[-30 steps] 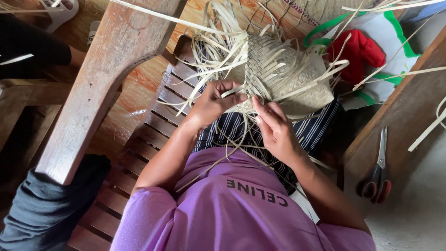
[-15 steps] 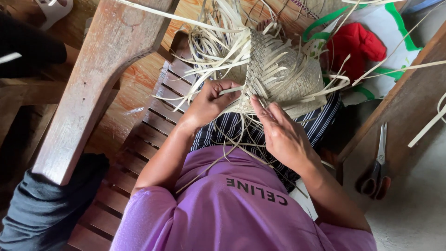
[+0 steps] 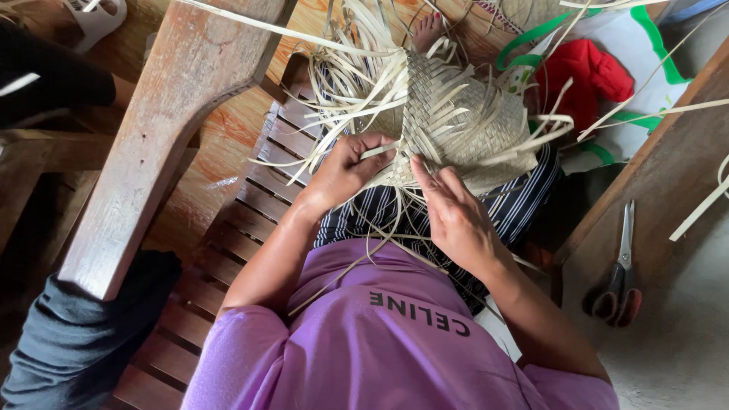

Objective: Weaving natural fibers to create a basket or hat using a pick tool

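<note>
A half-woven basket of pale flat straw strips (image 3: pixel 456 121) rests on my lap, with many loose strip ends sticking out around it. My left hand (image 3: pixel 343 171) pinches one loose strip at the weave's near left edge. My right hand (image 3: pixel 452 216) lies with fingers pressed flat against the near edge of the weave, just right of the left hand. I wear a purple shirt (image 3: pixel 395 342) and striped dark trousers (image 3: pixel 524 205).
I sit on a slatted wooden bench (image 3: pixel 235 228) with a thick wooden armrest (image 3: pixel 163 129) on the left. A dark grey cloth (image 3: pixel 76 342) hangs at lower left. Scissors with red handles (image 3: pixel 619 273) lie on the right ledge. A red cloth in a white-and-green bag (image 3: pixel 600 76) is beyond.
Both hands stay at the weave's near edge with small finger shifts. The basket has tilted slightly, and my right hand moved a little closer to the weave.
</note>
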